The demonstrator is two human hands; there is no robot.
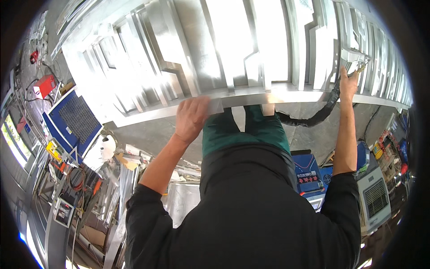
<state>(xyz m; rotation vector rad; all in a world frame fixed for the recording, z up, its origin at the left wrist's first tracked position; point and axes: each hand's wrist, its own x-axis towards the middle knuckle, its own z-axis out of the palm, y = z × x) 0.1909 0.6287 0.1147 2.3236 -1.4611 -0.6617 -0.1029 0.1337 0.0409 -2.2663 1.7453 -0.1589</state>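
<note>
A large panel of shiny metal channels (pixel 233 45) spreads across the top of the view, with a long metal edge strip (pixel 304 97) along its near side. At that strip, my left hand (pixel 191 117) is closed, its fingers curled and partly smeared by motion. A small shiny flat piece (pixel 216 106) lies right beside those fingers; whether they grip it I cannot tell. Farther right, over the panel, my right hand (pixel 348 85) is wrapped round a torch-like tool with a brass-coloured tip (pixel 362 67). From it a thick black-sleeved cable (pixel 309 121) hangs down over the edge strip.
To the left are a blue-framed grille (pixel 79 117), a red box (pixel 44 86) and cluttered metal stock with cables. A blue machine (pixel 307 169) and a grey vented unit (pixel 375 197) stand at the lower right. Another small block (pixel 268 110) projects below the strip.
</note>
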